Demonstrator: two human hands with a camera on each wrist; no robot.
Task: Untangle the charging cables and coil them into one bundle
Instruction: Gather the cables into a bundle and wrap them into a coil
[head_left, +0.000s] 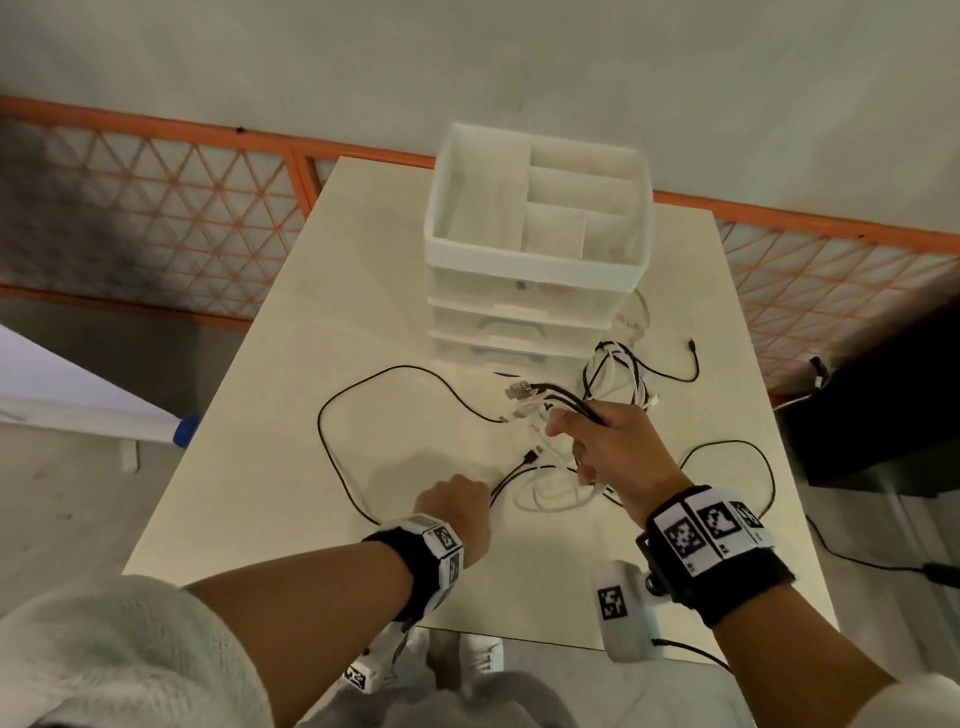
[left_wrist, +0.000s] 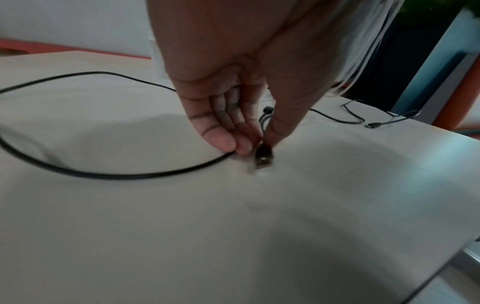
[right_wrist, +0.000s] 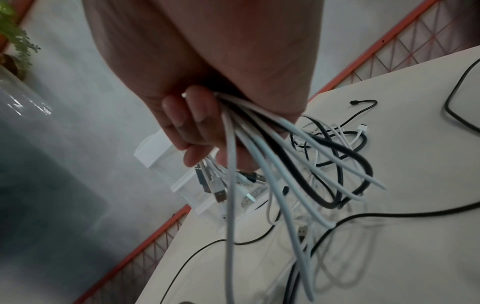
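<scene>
My right hand (head_left: 587, 436) is raised over the cream table (head_left: 249, 467) and grips a bunch of several white and black charging cables (right_wrist: 262, 156). Their plug ends (head_left: 519, 392) stick out past the fingers (right_wrist: 192, 121). The rest of the tangle (head_left: 618, 374) lies on the table behind that hand, also seen as a heap (right_wrist: 345, 164). My left hand (head_left: 457, 499) is down on the table and pinches the USB plug (left_wrist: 263, 159) of a black cable between thumb and fingertips (left_wrist: 242, 147). This black cable (head_left: 332, 452) runs in a wide loop to the left (left_wrist: 124, 175).
A white drawer organiser (head_left: 535, 244) with open top compartments stands at the table's far middle. Another black cable loop (head_left: 769, 467) lies near the right edge. An orange mesh fence (head_left: 156, 208) runs behind the table. A dark box (head_left: 883, 405) stands on the floor to the right.
</scene>
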